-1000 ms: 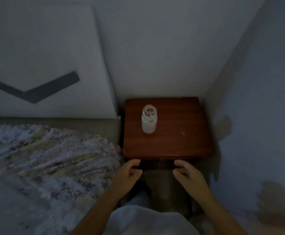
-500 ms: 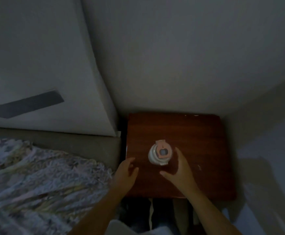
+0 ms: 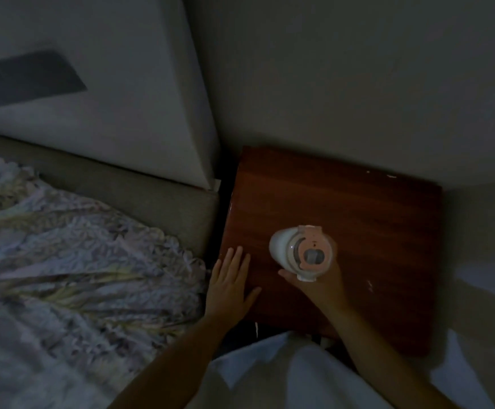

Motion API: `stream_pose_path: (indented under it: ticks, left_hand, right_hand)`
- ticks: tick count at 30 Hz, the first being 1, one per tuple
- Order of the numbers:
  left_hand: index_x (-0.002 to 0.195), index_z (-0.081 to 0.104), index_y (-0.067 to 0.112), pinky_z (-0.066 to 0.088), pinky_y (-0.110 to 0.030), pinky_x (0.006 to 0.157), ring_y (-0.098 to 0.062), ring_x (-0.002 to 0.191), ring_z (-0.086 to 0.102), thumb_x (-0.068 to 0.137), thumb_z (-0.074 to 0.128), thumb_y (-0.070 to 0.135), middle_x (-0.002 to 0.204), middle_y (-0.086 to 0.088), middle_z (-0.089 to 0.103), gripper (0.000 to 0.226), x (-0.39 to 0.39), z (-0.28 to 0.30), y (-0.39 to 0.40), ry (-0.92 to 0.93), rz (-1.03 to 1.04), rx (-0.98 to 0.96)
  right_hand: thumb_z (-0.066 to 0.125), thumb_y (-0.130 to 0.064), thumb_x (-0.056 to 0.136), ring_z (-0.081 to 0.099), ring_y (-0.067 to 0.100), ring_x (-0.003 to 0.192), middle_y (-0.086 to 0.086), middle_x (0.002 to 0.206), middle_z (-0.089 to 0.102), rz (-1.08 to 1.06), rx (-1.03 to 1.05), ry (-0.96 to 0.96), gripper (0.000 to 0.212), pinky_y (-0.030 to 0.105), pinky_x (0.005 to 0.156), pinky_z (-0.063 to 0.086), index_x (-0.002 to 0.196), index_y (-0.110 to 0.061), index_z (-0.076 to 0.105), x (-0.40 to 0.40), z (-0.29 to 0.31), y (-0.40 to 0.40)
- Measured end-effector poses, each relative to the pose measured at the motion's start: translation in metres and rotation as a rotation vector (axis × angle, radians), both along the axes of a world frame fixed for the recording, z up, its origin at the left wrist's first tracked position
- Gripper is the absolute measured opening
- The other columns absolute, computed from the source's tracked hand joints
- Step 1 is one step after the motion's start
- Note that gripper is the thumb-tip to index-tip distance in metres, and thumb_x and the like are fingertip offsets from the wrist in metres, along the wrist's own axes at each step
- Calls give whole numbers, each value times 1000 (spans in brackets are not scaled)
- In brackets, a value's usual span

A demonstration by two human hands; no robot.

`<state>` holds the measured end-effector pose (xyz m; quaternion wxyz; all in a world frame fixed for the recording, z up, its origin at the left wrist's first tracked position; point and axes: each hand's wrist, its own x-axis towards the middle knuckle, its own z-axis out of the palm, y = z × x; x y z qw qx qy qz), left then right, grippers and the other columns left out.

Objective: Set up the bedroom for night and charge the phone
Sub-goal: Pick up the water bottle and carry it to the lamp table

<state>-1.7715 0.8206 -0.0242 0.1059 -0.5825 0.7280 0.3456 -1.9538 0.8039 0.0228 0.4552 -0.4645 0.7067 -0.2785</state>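
- On the wooden nightstand (image 3: 358, 219), toward its near left part, stands a white bottle (image 3: 281, 247) with a pink lid (image 3: 311, 252), seen almost straight from above.
- The right hand (image 3: 320, 283) is wrapped round the bottle from the near side; the thumb shows at its lower left and a fingertip at its right edge, so the fingers are curled about it. In this dim light I cannot tell whether its base rests on the wood or is raised off it.
- The left hand (image 3: 230, 283) lies flat on the nightstand's near left corner, fingers straight and slightly spread, gripping nothing, just beside the bottle but apart from it.
- Both bare forearms reach up from the lower edge, over a pale garment (image 3: 270, 376) on the person's body.
- To the left of the nightstand is the bed, with a rumpled patterned cover (image 3: 72, 261) and a pale padded headboard (image 3: 116, 113) bearing a dark stripe (image 3: 25, 76).
- Plain walls (image 3: 358, 84) close the corner behind and to the right.
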Motion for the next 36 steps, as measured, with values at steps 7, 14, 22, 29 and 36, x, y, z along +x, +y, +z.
stream_pose_path:
  ticks: [7,14,22,29,36]
  left_hand:
    - [131,34,11,21,-34,110,-21,136,19,76,26,52,142,-15,37,69,-1,15,4,144,164,-110]
    - [123,45,6,37,-40,102,-20,116,44,81,47,24,127,-11,50,46,18,104,58,482,963,-309]
    - [122,41,1,46,-2,67,-21,105,46,85,47,-5,115,-11,46,39,43,167,214,552,1817,-536]
    - [122,41,0,42,2,62,-11,83,52,83,48,-10,106,-12,50,41,32,183,374,378,2377,-766]
    - [110,44,20,44,-2,62,13,73,57,75,55,15,88,8,51,37,19,188,552,229,2619,-994]
  right_hand:
    - [82,9,50,48,-8,84,-15,95,48,127,-31,-43,74,-7,66,37,87,-38,38,-4,29,-5]
    - [82,9,48,54,-8,88,-17,97,49,597,-108,-142,79,-4,75,40,91,-40,38,16,91,-3]
    - [84,-52,38,58,7,103,-2,106,62,1255,-77,-106,86,15,91,46,110,-17,52,108,129,40]
    - [86,4,45,50,-23,83,-21,92,49,1720,-105,-245,74,-9,68,34,86,-39,43,210,151,164]
    - [87,-12,46,51,-10,87,-23,96,49,2190,-61,-366,67,-7,72,36,88,-39,42,289,158,365]
